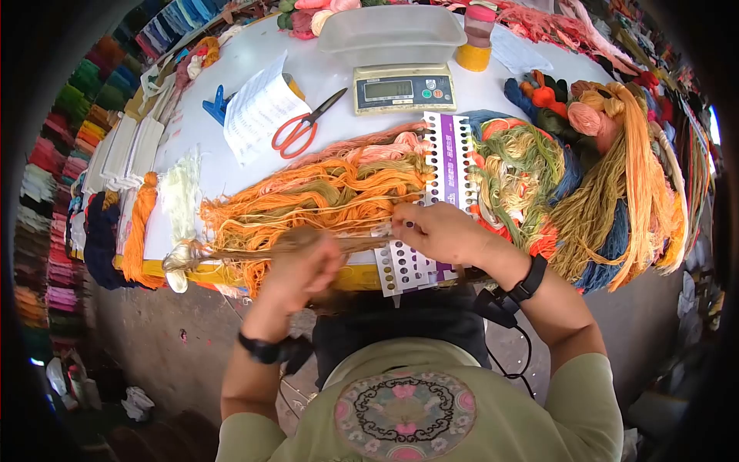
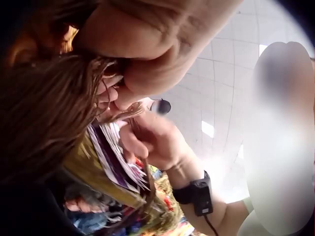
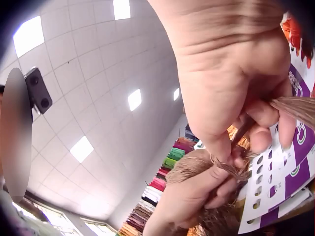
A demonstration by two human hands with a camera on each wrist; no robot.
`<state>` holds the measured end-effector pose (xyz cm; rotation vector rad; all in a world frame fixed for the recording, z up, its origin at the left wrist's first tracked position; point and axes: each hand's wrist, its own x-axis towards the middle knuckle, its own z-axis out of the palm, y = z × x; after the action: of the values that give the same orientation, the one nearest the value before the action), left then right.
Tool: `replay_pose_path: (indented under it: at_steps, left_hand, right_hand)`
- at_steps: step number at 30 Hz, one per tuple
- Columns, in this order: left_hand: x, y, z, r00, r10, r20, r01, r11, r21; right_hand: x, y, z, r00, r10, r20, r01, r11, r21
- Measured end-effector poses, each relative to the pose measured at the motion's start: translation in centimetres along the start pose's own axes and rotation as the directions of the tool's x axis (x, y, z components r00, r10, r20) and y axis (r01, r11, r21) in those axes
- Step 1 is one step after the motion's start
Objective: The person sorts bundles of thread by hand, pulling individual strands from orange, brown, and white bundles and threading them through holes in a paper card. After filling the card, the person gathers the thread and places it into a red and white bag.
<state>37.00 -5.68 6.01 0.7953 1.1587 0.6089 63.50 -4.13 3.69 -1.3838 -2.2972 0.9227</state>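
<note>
A brown skein of thread [image 1: 246,251] stretches along the table's front edge between the two hands. My left hand [image 1: 304,269], slightly blurred, grips it with curled fingers; in the left wrist view its brown strands [image 2: 44,113] fan out beside that hand. My right hand [image 1: 445,235] pinches the same thread just over a white and purple card with punched holes [image 1: 400,269]. In the right wrist view the fingertips of both hands meet closely at the thread, and a brown length [image 3: 295,108] passes out from the right fingers. A second punched card [image 1: 452,162] lies beyond, across orange skeins [image 1: 323,192].
Red-handled scissors [image 1: 296,136] lie by a paper sheet [image 1: 262,108] and a blue clip [image 1: 216,104]. Behind stand a digital scale [image 1: 404,88] with a plastic tray [image 1: 391,35] and a pink-lidded jar [image 1: 479,27]. Multicoloured skeins [image 1: 516,169] heap at the right.
</note>
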Motion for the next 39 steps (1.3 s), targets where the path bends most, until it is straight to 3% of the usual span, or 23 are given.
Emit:
replay_pose_path:
  at_steps: [1, 2, 4, 6, 7, 9, 10, 11, 12, 13, 14, 15, 18, 19, 22, 25, 28, 31, 33, 34, 36, 37, 39]
  left_hand:
    - [-0.8, 0.3, -2.8, 0.995, -0.02, 0.102, 0.047, 0.963, -0.265]
    - [-2.0, 1.2, -4.7, 0.997, 0.032, 0.076, -0.008, 0.956, -0.294]
    - [-4.8, 2.1, -9.2, 0.984, 0.129, -0.126, -0.164, 0.929, -0.332]
    - [-6.9, 2.2, -14.8, 0.961, 0.199, -0.19, -0.275, 0.738, -0.616]
    - [-7.8, 2.2, -17.0, 0.919, 0.199, -0.341, -0.38, 0.682, -0.625]
    - [-8.3, 0.5, -21.9, 0.853, 0.299, -0.427, -0.515, 0.611, -0.602]
    - [-8.3, 0.5, -20.6, 0.851, 0.291, -0.438, -0.518, 0.612, -0.598]
    - [-7.7, 0.6, -17.6, 0.612, 0.38, -0.694, -0.634, 0.76, -0.143]
    - [-7.0, 0.3, -14.8, 0.305, 0.539, -0.785, -0.52, 0.785, 0.337]
    - [-6.1, -1.2, -13.0, 0.34, 0.638, -0.691, -0.476, 0.751, 0.458]
    - [-5.8, -1.7, -10.2, 0.499, 0.647, -0.576, -0.405, 0.762, 0.505]
    - [-3.8, -5.2, -11.9, 0.542, 0.74, -0.399, -0.43, 0.651, 0.625]
    - [-2.4, -4.8, -5.1, 0.534, 0.843, 0.068, -0.11, -0.01, 0.994]
    - [-1.8, -4.4, -5.4, 0.533, 0.843, 0.065, -0.11, -0.006, 0.994]
    - [1.5, -1.5, -7.6, 0.682, 0.73, -0.054, 0.169, -0.085, 0.982]
    - [6.2, 1.1, -12.4, 0.566, 0.802, 0.192, -0.09, -0.171, 0.981]
    - [9.9, 4.0, -13.0, 0.562, 0.817, 0.128, -0.028, -0.137, 0.99]
    - [12.4, 4.6, -13.5, 0.486, 0.871, 0.078, -0.182, 0.014, 0.983]
    - [12.0, 5.4, -13.6, 0.64, 0.766, 0.054, -0.436, 0.304, 0.847]
    - [11.1, 5.9, -14.1, 0.635, 0.77, 0.058, -0.442, 0.3, 0.845]
    - [6.8, 7.2, -15.5, 0.833, 0.551, -0.059, -0.466, 0.754, 0.463]
    - [3.2, 8.4, -15.0, 0.869, 0.481, -0.111, -0.41, 0.829, 0.381]
    - [-0.3, 8.1, -18.8, 0.798, 0.539, -0.27, -0.474, 0.837, 0.272]
  right_hand:
    - [0.2, 0.1, 0.1, 0.999, 0.037, -0.026, -0.037, 0.999, 0.024]
    - [0.2, 0.2, 0.2, 0.999, 0.021, -0.032, -0.021, 1.0, 0.008]
    - [0.3, 0.3, 0.3, 0.999, 0.032, -0.038, -0.031, 0.999, 0.022]
    - [0.5, 0.3, 0.2, 0.998, 0.034, -0.049, -0.033, 0.999, 0.016]
    - [0.5, 0.4, 0.3, 0.999, 0.031, -0.042, -0.03, 0.999, 0.024]
    - [0.6, 0.7, 0.6, 0.998, -0.001, -0.066, 0.002, 1.0, 0.018]
    - [0.5, 0.6, 0.6, 0.998, 0.049, -0.05, -0.048, 0.998, 0.036]
    - [0.4, 0.4, 0.7, 0.998, 0.044, -0.04, -0.042, 0.998, 0.042]
    - [0.3, 0.3, 0.6, 0.998, 0.048, -0.046, -0.046, 0.998, 0.04]
    - [0.3, 0.2, 0.5, 0.997, 0.054, -0.051, -0.052, 0.998, 0.038]
    - [0.4, 0.1, 0.5, 0.997, 0.068, -0.039, -0.067, 0.997, 0.029]
    - [0.4, -0.1, 0.4, 0.998, 0.063, -0.028, -0.062, 0.998, 0.03]
    - [0.5, -0.8, 0.0, 0.989, 0.15, 0.017, -0.15, 0.989, -0.003]
    - [0.5, -0.8, 0.0, 0.989, 0.15, 0.019, -0.15, 0.989, -0.007]
    - [0.2, -0.4, 0.4, 0.992, 0.13, -0.007, -0.13, 0.991, 0.015]
    - [0.4, -0.2, 0.7, 0.994, 0.101, -0.048, -0.099, 0.994, 0.039]
    - [0.4, -0.1, 0.8, 0.992, 0.111, -0.065, -0.108, 0.993, 0.046]
    - [0.5, -0.2, 0.9, 0.985, 0.161, -0.057, -0.158, 0.986, 0.058]
    - [0.4, 0.1, 1.2, 0.985, 0.137, -0.1, -0.132, 0.99, 0.055]
    - [0.3, -0.1, 1.1, 0.984, 0.159, -0.083, -0.155, 0.986, 0.057]
    - [0.2, 0.3, 1.1, 0.986, 0.119, -0.115, -0.114, 0.992, 0.053]
    - [0.2, 0.4, 1.4, 0.988, 0.076, -0.136, -0.069, 0.996, 0.052]
    - [0.2, 0.6, 1.5, 0.988, 0.017, -0.155, -0.004, 0.996, 0.085]
